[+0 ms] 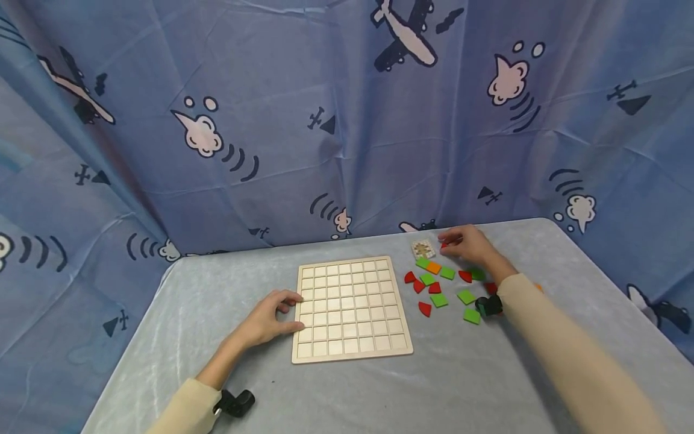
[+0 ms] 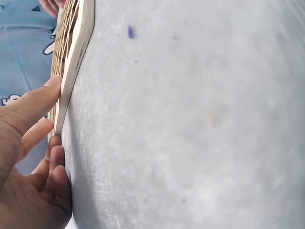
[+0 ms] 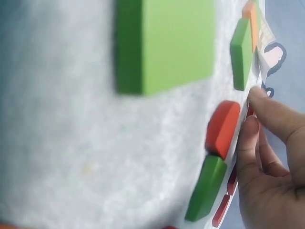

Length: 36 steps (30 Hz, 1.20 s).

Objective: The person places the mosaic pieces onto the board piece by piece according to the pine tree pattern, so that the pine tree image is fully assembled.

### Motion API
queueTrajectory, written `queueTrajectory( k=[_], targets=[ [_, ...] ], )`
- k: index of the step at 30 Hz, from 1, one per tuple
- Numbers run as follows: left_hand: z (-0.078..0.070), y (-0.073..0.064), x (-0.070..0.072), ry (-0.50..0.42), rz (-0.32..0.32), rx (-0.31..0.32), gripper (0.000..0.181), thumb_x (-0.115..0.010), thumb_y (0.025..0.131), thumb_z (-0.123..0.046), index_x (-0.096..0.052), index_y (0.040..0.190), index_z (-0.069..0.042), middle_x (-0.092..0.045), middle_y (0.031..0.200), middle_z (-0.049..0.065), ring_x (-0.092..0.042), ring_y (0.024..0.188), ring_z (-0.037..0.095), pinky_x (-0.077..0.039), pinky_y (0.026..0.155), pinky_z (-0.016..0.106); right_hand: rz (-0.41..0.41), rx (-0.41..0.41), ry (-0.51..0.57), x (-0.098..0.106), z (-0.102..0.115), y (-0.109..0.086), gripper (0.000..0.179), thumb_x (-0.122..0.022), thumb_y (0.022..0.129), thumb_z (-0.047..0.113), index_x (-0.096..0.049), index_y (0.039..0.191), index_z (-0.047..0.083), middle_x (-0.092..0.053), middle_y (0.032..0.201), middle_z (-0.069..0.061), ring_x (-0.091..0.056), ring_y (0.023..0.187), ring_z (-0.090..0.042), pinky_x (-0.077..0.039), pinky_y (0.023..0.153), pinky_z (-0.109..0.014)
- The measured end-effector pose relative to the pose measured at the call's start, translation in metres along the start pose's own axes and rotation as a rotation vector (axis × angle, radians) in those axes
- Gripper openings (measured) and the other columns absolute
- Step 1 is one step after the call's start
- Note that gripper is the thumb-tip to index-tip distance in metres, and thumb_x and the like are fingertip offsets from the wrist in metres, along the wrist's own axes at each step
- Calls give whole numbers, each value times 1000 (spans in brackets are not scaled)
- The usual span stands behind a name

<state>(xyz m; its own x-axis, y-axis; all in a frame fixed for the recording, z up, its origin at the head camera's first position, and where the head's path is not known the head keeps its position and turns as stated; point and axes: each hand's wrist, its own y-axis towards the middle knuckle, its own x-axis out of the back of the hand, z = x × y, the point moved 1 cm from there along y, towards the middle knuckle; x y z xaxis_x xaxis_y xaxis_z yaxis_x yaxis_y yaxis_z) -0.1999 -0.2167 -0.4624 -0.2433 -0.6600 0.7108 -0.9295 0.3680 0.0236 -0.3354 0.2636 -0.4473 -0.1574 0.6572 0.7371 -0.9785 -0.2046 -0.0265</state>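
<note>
Your right grip is drawn in close, thumb and fingertips nearly together, and you've got a red piece pinched between them, only a sliver of it showing, over by the far edge of the bench. Your left grip is relaxed and spread, thumb and index apart, both touching the left rim of the board, which lies flat with its grid of squares facing up.

Just left of your right grip sits the patterned tile, small and beige with a brown design. Below it, a green piece meets an orange piece, and another green lies near that. Right under your right hand, a red fan touches a dark-lit green. More reds and greens scatter between the board and your right wrist, a lone red fan lying closest to you among the reds, and a bit of orange peeks out past your right sleeve.

You've a black device at your left wrist, and another at your right. Behind it all hangs a blue curtain printed with planes and clouds.
</note>
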Motion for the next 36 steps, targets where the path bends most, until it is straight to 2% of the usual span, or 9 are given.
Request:
queueTrajectory(
  k=[8,17,23,29,36],
  targets=[
    [0,-2,0,-8,1,-16,51,-87,84,-18,-64,128,-7,-60,122,8,-58,104,25,-47,91,47,15,-14,-37,-3,3,0,23,-73,93,4,-71,113,-7,-68,100,-18,-55,91,-34,-49,85,-46],
    [2,-3,0,-20,4,-42,51,-86,84,-19,-64,128,-6,-59,122,9,-56,103,25,-46,91,47,55,-35,-52,-3,7,-2,16,-72,93,3,-67,105,-8,-60,87,-12,-52,83,-29,-46,79,-40],
    [3,-3,0,-27,0,-43,51,-86,84,-19,-64,128,-6,-59,122,9,-56,103,25,-46,90,47,73,-42,-71,-2,9,0,13,-72,93,1,-66,102,-7,-59,86,-11,-52,82,-28,-46,78,-38],
    [3,-2,0,-30,7,-42,51,-86,85,-19,-63,129,-6,-59,124,9,-56,104,25,-46,91,47,64,-5,-78,3,6,-5,12,-72,92,1,-64,98,-5,-59,84,-10,-52,81,-28,-45,77,-39],
    [4,-1,-1,-37,3,-25,51,-86,85,-19,-64,129,-6,-58,123,9,-55,104,24,-46,91,47,44,55,-36,14,5,-19,17,-72,94,4,-65,106,-6,-63,93,-12,-56,89,-30,-48,83,-44]
  ],
)
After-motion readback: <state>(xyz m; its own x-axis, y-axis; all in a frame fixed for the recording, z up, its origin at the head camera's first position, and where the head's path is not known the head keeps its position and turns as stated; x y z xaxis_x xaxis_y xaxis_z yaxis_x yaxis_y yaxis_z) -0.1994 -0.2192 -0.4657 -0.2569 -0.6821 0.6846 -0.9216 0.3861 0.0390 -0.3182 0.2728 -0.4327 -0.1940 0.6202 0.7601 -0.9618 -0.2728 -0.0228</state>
